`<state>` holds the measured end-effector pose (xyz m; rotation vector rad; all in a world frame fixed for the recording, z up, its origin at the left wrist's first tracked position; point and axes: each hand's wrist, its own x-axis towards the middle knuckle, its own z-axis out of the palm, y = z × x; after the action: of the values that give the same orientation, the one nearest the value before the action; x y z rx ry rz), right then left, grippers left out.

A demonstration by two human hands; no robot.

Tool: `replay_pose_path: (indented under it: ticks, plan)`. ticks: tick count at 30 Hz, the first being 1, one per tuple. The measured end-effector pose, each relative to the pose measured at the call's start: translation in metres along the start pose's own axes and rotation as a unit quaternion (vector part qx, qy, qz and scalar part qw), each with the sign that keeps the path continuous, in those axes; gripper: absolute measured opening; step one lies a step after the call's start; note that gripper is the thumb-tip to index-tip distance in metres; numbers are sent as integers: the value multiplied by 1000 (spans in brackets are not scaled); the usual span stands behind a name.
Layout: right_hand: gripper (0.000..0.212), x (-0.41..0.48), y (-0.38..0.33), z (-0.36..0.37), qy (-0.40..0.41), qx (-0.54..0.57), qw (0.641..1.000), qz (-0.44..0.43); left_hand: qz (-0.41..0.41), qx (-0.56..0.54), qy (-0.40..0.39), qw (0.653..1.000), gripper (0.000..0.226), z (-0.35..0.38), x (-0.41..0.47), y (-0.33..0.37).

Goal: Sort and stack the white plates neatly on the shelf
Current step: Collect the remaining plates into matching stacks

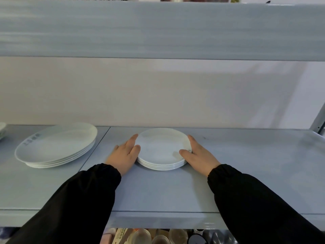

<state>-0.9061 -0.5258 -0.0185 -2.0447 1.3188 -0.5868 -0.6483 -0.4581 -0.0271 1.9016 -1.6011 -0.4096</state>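
Observation:
A stack of several small white plates [161,148] sits on the grey-blue shelf [158,191], near the middle toward the back. My left hand [124,155] lies against the stack's left rim, thumb on the top plate's edge. My right hand [199,155] presses the right rim, thumb resting on the top plate. Both hands cup the stack from its sides. Left of it stands a separate stack of larger oval white plates [56,145], its top one bearing a faint printed mark.
An upper shelf board [158,29] hangs low overhead. A pale wall closes the back. Another dish edge [2,129] peeks in at far left. A metal upright [319,124] stands at right. Cups and packages [158,237] sit below the shelf's front edge.

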Motion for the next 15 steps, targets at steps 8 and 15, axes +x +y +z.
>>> replay_pose_path:
  ticks: [8, 15]
  plan:
    - [77, -1, 0, 0, 3, -1, 1000, -4, 6, 17, 2, 1000, 63, 1, 0, -2]
    - [70, 3, 7, 0, 10, 17, 1000, -13, -11, 25, 31, 999, 63, 4, 1, -9]
